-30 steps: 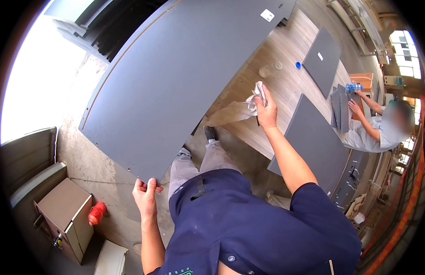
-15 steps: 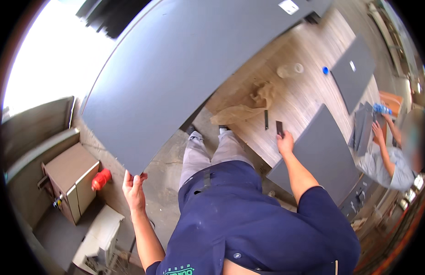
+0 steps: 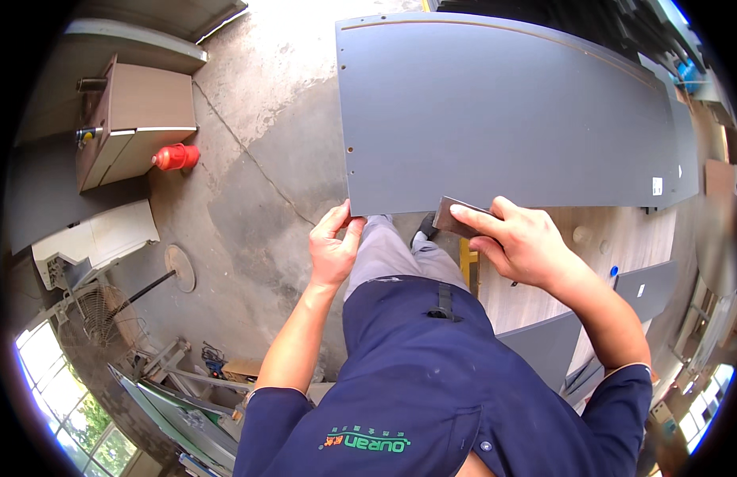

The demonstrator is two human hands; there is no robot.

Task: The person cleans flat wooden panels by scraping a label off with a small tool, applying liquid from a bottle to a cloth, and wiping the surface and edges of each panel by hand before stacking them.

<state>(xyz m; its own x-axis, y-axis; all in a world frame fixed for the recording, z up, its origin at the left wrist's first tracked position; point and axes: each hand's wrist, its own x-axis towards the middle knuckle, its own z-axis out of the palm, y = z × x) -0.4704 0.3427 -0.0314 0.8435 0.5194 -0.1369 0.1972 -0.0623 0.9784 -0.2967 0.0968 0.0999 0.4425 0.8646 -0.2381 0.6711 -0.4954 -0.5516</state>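
A large dark grey panel (image 3: 495, 111) lies in front of me, with small holes along its left end and a groove near its far edge. At its near left corner, my left hand (image 3: 333, 248) is closed on the board, fingertips and thumb pinching the edge. My right hand (image 3: 529, 248) grips a small, flat, dark brown rectangular piece (image 3: 456, 218). That piece is tilted close beside the panel's near edge; whether they touch, I cannot tell. A white label (image 3: 657, 186) is stuck near the panel's right end.
Under the panel to the right is a wood-grain tabletop (image 3: 523, 306) bearing more grey boards (image 3: 547, 346) and a blue cap (image 3: 614, 271). On the left stand a brown cabinet (image 3: 153, 95), a red bottle-like object (image 3: 176, 157) and a fan (image 3: 106, 314). A cable (image 3: 253, 159) crosses the floor.
My view has turned, so the panel now lies straight across in front. My right hand has brought the dark piece from above the tabletop to the panel's near edge. My left hand stays at the corner.
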